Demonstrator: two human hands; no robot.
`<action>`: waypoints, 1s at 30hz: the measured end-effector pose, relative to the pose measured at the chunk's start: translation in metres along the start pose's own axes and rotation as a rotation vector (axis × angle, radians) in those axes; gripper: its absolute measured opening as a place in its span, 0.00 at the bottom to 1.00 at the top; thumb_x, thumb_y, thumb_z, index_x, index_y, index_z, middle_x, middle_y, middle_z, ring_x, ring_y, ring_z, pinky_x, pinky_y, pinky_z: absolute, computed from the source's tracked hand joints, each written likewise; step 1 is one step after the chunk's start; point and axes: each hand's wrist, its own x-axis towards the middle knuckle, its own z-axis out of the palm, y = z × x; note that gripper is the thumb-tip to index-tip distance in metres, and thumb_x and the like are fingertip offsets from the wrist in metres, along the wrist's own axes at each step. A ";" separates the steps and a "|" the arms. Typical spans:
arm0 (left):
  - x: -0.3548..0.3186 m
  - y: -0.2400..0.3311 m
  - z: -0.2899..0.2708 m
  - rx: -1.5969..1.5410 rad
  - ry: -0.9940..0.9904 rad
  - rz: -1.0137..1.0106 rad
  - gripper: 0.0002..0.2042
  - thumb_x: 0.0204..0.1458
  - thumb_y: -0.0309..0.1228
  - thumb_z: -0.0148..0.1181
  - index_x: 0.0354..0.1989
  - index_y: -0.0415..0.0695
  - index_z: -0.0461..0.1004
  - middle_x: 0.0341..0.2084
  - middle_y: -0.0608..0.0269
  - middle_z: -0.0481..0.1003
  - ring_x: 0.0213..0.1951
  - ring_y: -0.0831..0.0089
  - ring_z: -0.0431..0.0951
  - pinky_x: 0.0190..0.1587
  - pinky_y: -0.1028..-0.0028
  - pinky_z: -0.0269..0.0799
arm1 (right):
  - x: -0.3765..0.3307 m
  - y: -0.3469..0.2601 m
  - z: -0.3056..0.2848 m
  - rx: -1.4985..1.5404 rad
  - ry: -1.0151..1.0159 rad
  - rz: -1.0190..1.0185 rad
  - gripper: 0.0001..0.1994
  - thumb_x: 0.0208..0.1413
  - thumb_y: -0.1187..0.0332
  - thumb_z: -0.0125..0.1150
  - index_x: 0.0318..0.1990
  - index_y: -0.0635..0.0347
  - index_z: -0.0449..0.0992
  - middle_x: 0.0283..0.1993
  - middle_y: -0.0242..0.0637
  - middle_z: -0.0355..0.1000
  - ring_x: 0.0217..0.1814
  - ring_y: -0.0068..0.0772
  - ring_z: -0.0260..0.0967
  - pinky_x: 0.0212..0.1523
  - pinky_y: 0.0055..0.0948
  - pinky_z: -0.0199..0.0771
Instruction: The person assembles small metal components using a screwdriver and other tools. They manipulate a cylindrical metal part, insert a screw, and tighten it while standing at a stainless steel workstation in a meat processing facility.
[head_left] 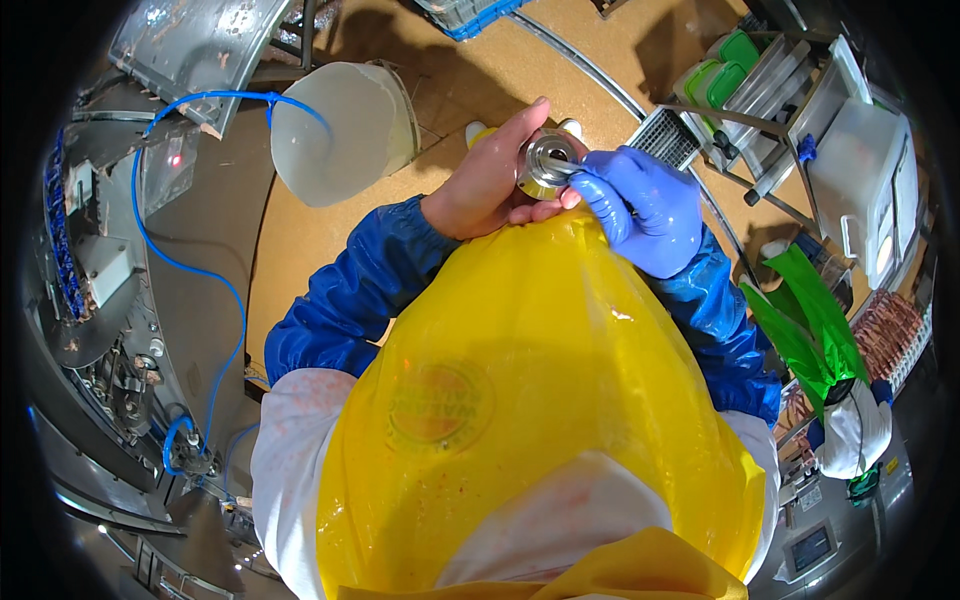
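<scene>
My bare left hand (480, 180) is wrapped round a shiny, round metal part (546, 158) with a ringed opening on top, held out in front of my yellow apron (530, 370). A blue glove covers my right hand (645, 210). Its fingers pinch a thin, pale grey flat-looking piece (568, 168), whose end reaches over the round part's top. I cannot tell whether that end goes into the opening. The exact kind of either piece is not clear, and my fingers hide the lower side of the metal part.
On the left stand a translucent white tub (340, 135), a blue hose (215, 272) and steel machinery. To the right are a rack with green-lidded containers (735, 65), a large white bin (870, 180) and a co-worker in a green apron (815, 315). A floor drain grate (665, 138) lies beyond my right hand.
</scene>
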 end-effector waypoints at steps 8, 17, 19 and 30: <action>-0.001 0.007 0.002 0.019 -0.008 -0.117 0.30 0.74 0.58 0.32 0.46 0.44 0.75 0.23 0.60 0.76 0.12 0.79 0.57 0.15 0.78 0.51 | 0.008 -0.019 -0.018 -0.267 -0.189 0.010 0.05 0.61 0.63 0.66 0.40 0.50 0.80 0.29 0.36 0.72 0.29 0.43 0.75 0.28 0.38 0.75; -0.005 -0.008 0.020 -0.062 0.170 0.240 0.27 0.75 0.56 0.31 0.51 0.49 0.73 0.24 0.55 0.76 0.13 0.81 0.56 0.16 0.80 0.51 | 0.004 0.011 0.008 0.052 0.146 0.417 0.05 0.70 0.68 0.62 0.46 0.59 0.79 0.29 0.46 0.75 0.27 0.50 0.74 0.29 0.37 0.73; 0.001 -0.010 0.001 -0.175 0.090 0.164 0.27 0.75 0.56 0.30 0.52 0.50 0.74 0.24 0.55 0.75 0.13 0.81 0.56 0.15 0.79 0.51 | 0.005 0.008 0.002 0.273 0.110 0.498 0.06 0.70 0.68 0.61 0.47 0.59 0.79 0.30 0.47 0.76 0.27 0.51 0.74 0.31 0.37 0.74; 0.006 0.009 -0.012 -0.187 -0.290 -0.251 0.27 0.71 0.52 0.32 0.43 0.43 0.74 0.19 0.54 0.71 0.11 0.80 0.53 0.12 0.80 0.54 | 0.017 0.021 -0.015 -0.173 -0.183 -0.125 0.27 0.43 0.81 0.65 0.53 0.45 0.83 0.40 0.34 0.79 0.39 0.44 0.78 0.37 0.37 0.80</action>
